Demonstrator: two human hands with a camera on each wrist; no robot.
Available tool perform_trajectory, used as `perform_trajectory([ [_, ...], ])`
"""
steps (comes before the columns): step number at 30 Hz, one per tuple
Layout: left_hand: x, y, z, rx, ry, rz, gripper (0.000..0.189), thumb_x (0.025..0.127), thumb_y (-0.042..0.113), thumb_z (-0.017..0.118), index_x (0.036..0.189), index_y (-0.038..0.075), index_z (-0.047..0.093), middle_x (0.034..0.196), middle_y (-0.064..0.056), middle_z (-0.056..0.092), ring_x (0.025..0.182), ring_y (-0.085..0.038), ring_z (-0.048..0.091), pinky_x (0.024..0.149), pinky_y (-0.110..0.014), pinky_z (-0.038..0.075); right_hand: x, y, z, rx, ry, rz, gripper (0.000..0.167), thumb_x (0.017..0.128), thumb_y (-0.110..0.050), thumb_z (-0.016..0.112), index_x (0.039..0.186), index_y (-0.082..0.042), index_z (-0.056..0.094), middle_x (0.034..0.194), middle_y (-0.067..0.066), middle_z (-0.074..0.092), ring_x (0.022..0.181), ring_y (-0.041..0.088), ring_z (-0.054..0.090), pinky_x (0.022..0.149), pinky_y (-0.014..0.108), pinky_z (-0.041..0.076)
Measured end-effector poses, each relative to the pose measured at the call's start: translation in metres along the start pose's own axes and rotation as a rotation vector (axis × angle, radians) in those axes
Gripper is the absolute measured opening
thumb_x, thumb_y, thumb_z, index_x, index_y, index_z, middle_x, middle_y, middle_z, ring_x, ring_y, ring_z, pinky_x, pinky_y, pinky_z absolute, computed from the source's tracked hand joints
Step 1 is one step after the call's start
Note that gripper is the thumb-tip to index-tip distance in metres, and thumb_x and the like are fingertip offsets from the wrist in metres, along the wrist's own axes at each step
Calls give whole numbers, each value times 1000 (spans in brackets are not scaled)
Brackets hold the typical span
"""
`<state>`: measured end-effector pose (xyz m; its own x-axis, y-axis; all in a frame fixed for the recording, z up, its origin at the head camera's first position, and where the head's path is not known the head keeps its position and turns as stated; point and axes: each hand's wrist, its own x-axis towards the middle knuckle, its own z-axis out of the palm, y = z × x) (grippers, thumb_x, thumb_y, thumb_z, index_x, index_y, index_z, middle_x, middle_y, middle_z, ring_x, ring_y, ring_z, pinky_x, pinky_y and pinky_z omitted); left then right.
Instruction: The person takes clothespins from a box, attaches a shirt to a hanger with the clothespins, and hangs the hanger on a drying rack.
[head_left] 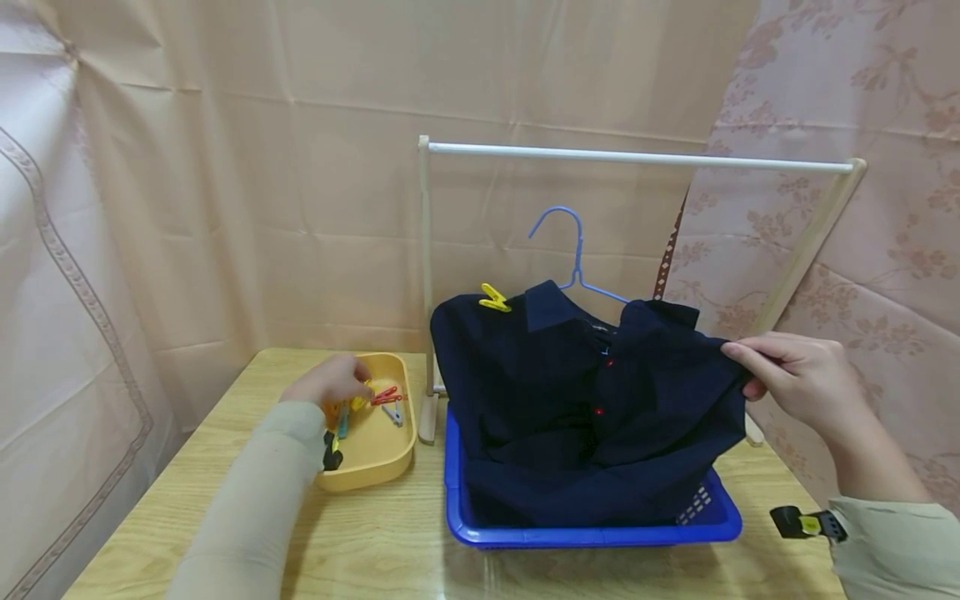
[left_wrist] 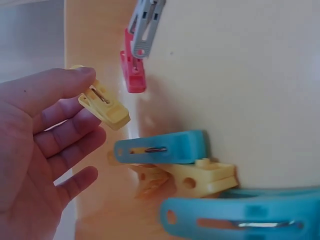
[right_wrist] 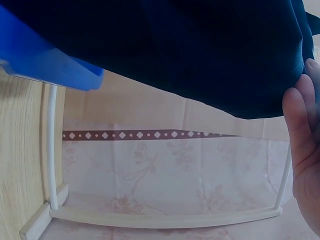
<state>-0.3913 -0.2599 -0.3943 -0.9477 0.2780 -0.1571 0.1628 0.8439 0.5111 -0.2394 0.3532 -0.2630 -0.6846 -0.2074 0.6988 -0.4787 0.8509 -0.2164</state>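
A dark navy shirt (head_left: 540,400) with a collar is on a blue wire hanger (head_left: 579,250), its lower part bunched in the blue basket (head_left: 592,537). One yellow clothespin (head_left: 495,298) clips the shoulder on the left. My right hand (head_left: 806,379) pinches the shirt at its other shoulder and holds it up; in the right wrist view its fingers (right_wrist: 300,115) grip the cloth edge. Over the yellow tray (head_left: 375,475), my left hand (head_left: 330,380) pinches another yellow clothespin (left_wrist: 105,107) between thumb and fingers. Red (left_wrist: 134,75), grey (left_wrist: 146,25) and blue clothespins (left_wrist: 165,147) lie in the tray below it.
Behind the basket stands a rack with a white rail (head_left: 637,156) and light wooden posts (head_left: 426,267). The wooden table (head_left: 405,550) carries everything. Beige curtains (head_left: 300,167) hang behind, with floral cloth (head_left: 885,208) on the right.
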Motion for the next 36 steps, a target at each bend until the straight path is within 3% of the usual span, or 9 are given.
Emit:
perform_trajectory([
  [4,0,3,-6,30,27,56,39,90,21,75,120,-4,68,110,-15,70,96,-28,65,88,-48,54,0,1,0,5,8,-12,5,90,-8,78,92,-11,81,57,-19,61,52,-6,57,63,4,41],
  [8,-1,8,-11,35,53,110,38,91,19,76,119,-5,69,112,-18,70,102,-31,66,94,-52,52,0,1,0,14,8,-12,6,90,-6,78,92,-10,81,57,-19,61,52,-5,57,64,3,41],
  [13,-1,13,-16,12,68,146,40,91,17,75,120,-9,67,110,-20,70,100,-32,66,92,-50,54,0,0,0,6,4,-9,7,89,-5,78,91,-11,81,57,-19,61,52,-5,57,64,3,41],
  [20,-1,14,-20,-23,89,150,40,92,19,74,122,-7,66,111,-17,70,102,-30,66,93,-49,54,0,-1,-1,-2,-3,-5,7,89,-6,78,92,-11,81,57,-19,61,52,-5,57,64,3,41],
  [29,-5,21,-25,-45,114,176,35,92,17,73,117,-6,68,101,-11,70,95,-27,65,90,-47,54,-1,-2,-1,-4,-15,7,6,90,-7,78,93,-11,81,57,-19,61,53,-5,57,65,3,40],
  [36,-4,25,-27,-33,176,262,28,89,14,76,108,-4,71,91,-8,69,86,-24,64,83,-44,54,-2,-2,0,0,-9,10,6,90,-7,78,92,-11,81,56,-19,60,52,-5,57,63,3,40],
])
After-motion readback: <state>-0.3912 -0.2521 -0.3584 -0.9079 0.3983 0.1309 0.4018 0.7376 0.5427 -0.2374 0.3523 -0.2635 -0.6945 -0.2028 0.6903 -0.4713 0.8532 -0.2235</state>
